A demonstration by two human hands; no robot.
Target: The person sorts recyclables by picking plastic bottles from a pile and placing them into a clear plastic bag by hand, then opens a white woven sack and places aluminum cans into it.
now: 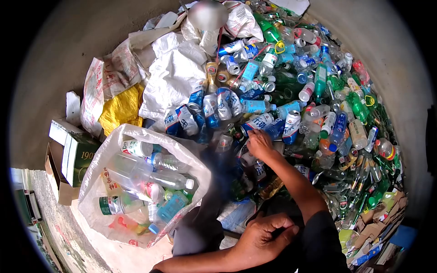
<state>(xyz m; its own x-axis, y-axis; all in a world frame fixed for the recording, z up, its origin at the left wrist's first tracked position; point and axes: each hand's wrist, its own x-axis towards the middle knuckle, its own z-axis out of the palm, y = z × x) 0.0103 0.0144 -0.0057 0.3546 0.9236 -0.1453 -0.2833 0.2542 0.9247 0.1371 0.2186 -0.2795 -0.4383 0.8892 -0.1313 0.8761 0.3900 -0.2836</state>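
My right hand point(260, 144) reaches into the heap, its bent fingers gripping the near edge of a blue-and-white drink can point(257, 123). Another such can point(291, 126) stands just to its right. Close to my lap, my left hand point(266, 237) is held with curled fingers, thumb near the forefinger, and nothing shows in it. To the left, a translucent plastic sack point(98, 182) gapes wide. Inside lie a large clear bottle point(129, 170), a bottle with a blue label point(173, 207) and several other plastic bottles.
A big heap of bottles point(321, 79) and cans fills the right and back, up against a curved-looking wall point(391, 59). White woven sacks point(175, 68) and a yellow bag point(120, 109) lie at the back left. A cardboard box point(68, 159) stands left; flattened cardboard point(375, 223) lies at right.
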